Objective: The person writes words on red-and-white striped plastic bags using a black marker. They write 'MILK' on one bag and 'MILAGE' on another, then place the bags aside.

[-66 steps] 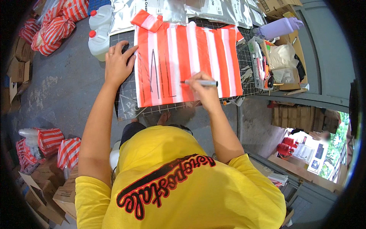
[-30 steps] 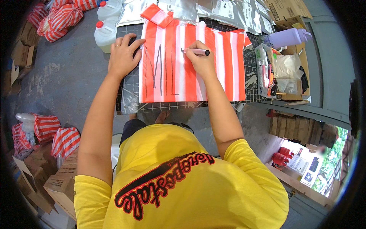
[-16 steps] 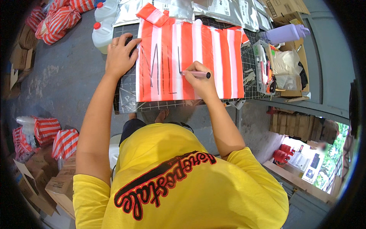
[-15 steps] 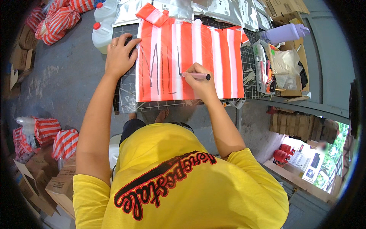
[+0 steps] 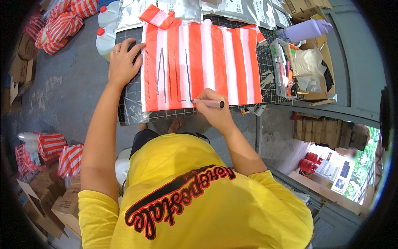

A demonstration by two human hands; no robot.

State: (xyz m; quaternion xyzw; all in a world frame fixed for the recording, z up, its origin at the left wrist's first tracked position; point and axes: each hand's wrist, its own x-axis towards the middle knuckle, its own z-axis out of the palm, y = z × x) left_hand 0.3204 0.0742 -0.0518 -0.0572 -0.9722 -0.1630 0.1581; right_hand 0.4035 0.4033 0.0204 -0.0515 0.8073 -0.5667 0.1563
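A red-and-white striped plastic bag lies flat on a dark gridded cutting mat. Tall black strokes run down the bag's left half. My right hand grips a pink marker with a dark end, its tip at the foot of the last stroke, low on the bag. At the bag's left edge rests my left hand, fingers spread, with fingertips touching the edge and nothing held.
Silver pouches line the table's far side. A clear tray of tools, a purple bottle and a cardboard box stand at right. White jugs are at far left; filled striped bags lie on the floor.
My right hand has drawn the marker downward toward me, lengthening the last black stroke to near the bag's lower edge. The left hand stays at the bag's edge.
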